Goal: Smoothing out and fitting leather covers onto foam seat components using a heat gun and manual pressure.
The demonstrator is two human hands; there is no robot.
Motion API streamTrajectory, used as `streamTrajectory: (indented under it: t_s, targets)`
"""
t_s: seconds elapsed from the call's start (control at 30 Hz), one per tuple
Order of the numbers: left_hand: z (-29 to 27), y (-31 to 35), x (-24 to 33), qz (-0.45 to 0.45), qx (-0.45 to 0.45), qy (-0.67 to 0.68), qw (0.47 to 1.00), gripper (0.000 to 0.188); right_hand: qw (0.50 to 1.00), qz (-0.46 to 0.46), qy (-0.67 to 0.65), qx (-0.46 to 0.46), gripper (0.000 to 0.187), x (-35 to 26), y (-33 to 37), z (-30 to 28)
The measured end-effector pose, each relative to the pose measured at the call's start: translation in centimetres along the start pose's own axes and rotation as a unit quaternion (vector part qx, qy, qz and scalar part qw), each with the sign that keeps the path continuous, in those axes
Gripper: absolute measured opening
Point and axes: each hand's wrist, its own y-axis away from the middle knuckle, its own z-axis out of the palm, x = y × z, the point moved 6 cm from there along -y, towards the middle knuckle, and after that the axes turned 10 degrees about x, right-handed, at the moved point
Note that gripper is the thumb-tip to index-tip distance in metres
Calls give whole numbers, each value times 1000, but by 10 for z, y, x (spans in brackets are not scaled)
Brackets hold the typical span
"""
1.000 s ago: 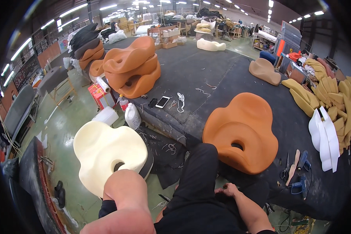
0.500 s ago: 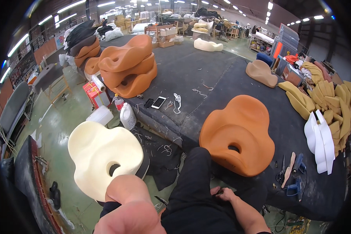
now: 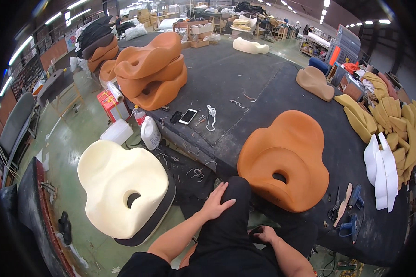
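Note:
My left hand (image 3: 215,203) lies flat on my black-trousered knee, fingers stretched and thumb apart, with nothing in it. Low in my lap, my right hand (image 3: 264,234) is curled, its fingers closed by dark cloth; whether they hold something is hidden. Left of my knee stands a cream foam seat cushion (image 3: 108,177) with a rounded, lobed shape, an oval hole and a dark base. To the right, an orange-brown seat cushion (image 3: 289,143) of like form, with a smooth cover, rests on the black work table (image 3: 208,83). Neither hand touches a cushion.
Orange cushions (image 3: 150,74) are stacked at the table's far left. A phone (image 3: 188,117) and white cord (image 3: 211,117) lie mid-table. Scissors (image 3: 333,210) and blue glue guns (image 3: 350,225) are near right, by white foam pieces (image 3: 380,173). A white jug (image 3: 149,133) stands beside the table.
My left hand has come away from near the camera, beside the cream cushion, down onto my knee. My right hand stays in my lap, its fingers shifted slightly. The view has tilted a little.

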Motion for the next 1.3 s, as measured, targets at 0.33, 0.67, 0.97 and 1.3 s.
streamTrajectory:
  t_s: [0.33,0.67,0.97,1.3]
  targets:
    - [-23,12,-6,-28,33,-21,999,90,979,-117,-25,166,49,-57,-16,-23]
    - [0,11,65,80,37,-260,962,80,943,-127,151,268,96,-91,-59,-176]
    - [35,-43,45,-20,-97,-228,969,78,964,-164,131,164,107,-42,-141,-190]
    - [-20,-71,94,-214,-223,-220,925,74,974,-181,67,118,102,-97,-137,-269]
